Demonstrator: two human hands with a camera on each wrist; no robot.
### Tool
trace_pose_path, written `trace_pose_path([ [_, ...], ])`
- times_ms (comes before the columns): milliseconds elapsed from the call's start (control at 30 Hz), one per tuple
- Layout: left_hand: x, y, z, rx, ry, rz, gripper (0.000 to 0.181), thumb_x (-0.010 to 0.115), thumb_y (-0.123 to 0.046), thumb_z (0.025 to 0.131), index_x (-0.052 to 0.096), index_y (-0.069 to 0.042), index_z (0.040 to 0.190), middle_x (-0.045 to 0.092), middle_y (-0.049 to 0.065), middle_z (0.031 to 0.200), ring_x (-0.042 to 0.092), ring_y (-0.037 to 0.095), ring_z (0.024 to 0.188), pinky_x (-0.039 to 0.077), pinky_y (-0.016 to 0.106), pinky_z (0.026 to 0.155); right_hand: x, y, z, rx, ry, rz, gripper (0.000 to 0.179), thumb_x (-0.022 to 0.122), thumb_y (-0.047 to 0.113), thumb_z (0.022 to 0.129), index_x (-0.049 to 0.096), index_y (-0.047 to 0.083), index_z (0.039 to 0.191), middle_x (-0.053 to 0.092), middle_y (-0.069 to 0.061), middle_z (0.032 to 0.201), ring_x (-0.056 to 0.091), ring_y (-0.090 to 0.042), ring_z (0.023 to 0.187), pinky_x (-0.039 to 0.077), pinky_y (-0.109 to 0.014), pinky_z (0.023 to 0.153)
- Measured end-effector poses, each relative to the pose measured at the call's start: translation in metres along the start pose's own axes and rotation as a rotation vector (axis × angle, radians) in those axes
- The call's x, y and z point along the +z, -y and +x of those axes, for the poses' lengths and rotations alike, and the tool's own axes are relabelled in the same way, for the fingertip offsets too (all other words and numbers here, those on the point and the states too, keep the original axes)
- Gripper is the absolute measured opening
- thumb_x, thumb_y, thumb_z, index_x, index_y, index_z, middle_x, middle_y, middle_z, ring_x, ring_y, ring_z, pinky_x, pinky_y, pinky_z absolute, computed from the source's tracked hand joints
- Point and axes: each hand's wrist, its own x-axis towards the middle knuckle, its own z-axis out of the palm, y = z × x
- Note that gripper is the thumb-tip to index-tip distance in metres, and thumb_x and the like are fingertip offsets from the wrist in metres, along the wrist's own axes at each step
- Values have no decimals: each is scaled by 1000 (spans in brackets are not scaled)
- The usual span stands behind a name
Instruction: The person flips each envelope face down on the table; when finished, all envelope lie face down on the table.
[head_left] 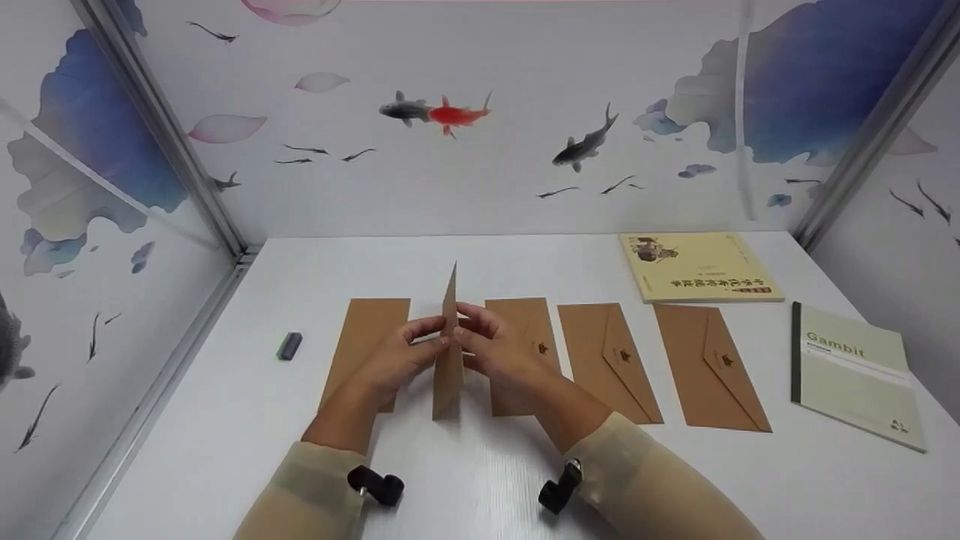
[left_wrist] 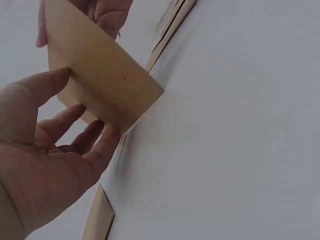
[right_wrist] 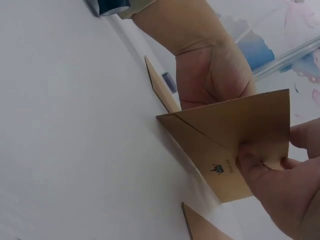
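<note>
A brown paper envelope (head_left: 448, 386) stands on edge, nearly side-on in the head view, between my two hands. My left hand (head_left: 391, 361) holds it from the left, thumb and fingertips on its plain side (left_wrist: 107, 75) in the left wrist view. From the other side my right hand (head_left: 511, 360) grips it, the thumb (right_wrist: 252, 165) pressing near the flap and other fingers at its edge. A small dark crown print (right_wrist: 217, 169) marks that flap side. Behind my left hand lies a plain-side-up envelope (head_left: 379, 319); another envelope (head_left: 517, 319) is partly hidden by my right hand.
Two more envelopes, a middle one (head_left: 611, 360) and an outer one (head_left: 712, 367), lie flap up to the right. Beyond them are a yellow book (head_left: 701, 266) and a pale green notebook (head_left: 855, 375). A small dark eraser-like block (head_left: 290, 346) lies left. Printed panels (head_left: 517, 45) enclose the table.
</note>
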Motion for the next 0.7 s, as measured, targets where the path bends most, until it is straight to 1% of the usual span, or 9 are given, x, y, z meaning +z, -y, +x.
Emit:
trace_pose_path([
  [100,-2,2,1,-15,-36,11,52,72,-30,104,59,-15,152,54,8,161,51,31,153,37,53,130,-2,-2,2,-39,-36,-8,58,68,18,105,50,20,160,55,-6,157,59,-24,143,50,-43,121],
  [200,-4,2,1,-34,-77,19,50,69,-26,105,58,-13,152,58,10,157,53,31,151,39,51,129,-4,-4,6,-55,-103,-16,58,71,7,99,56,14,154,59,-10,153,62,-26,139,56,-37,114],
  [267,-5,2,2,-43,-99,15,49,67,-23,106,57,-10,152,59,11,156,53,31,150,39,51,129,-7,-6,10,-34,-148,-32,56,73,1,96,61,12,150,61,-10,150,64,-25,136,59,-33,107],
  [333,-6,1,2,-62,-133,24,48,66,-22,107,57,-10,153,59,11,156,53,30,150,40,50,129,-9,-9,12,3,-178,-52,55,73,-2,94,63,10,147,63,-11,147,66,-26,131,60,-33,104],
  [433,-7,0,3,-81,-174,43,49,64,-19,108,55,-7,154,57,13,157,52,31,149,40,49,128,-13,-14,15,73,-209,-119,51,74,0,95,66,11,144,66,-9,144,67,-24,128,59,-35,107],
  [567,-8,0,2,-89,-208,72,50,63,-18,108,53,-6,155,55,15,158,52,32,149,40,50,129,-16,-16,16,169,-238,-236,44,74,11,99,69,17,142,68,-3,141,67,-22,126,57,-40,112],
  [633,-9,0,2,-95,-215,73,51,63,-19,107,53,-6,156,54,14,159,52,32,149,40,50,129,-17,-15,15,208,-247,-291,42,73,15,100,69,20,141,69,-2,139,68,-22,123,59,-40,108],
  [700,-9,0,2,-95,-215,74,51,63,-19,108,52,-6,156,54,15,159,52,32,148,40,50,129,-18,-14,15,227,-248,-335,40,73,16,101,69,20,141,70,-2,136,69,-21,118,61,-37,102],
])
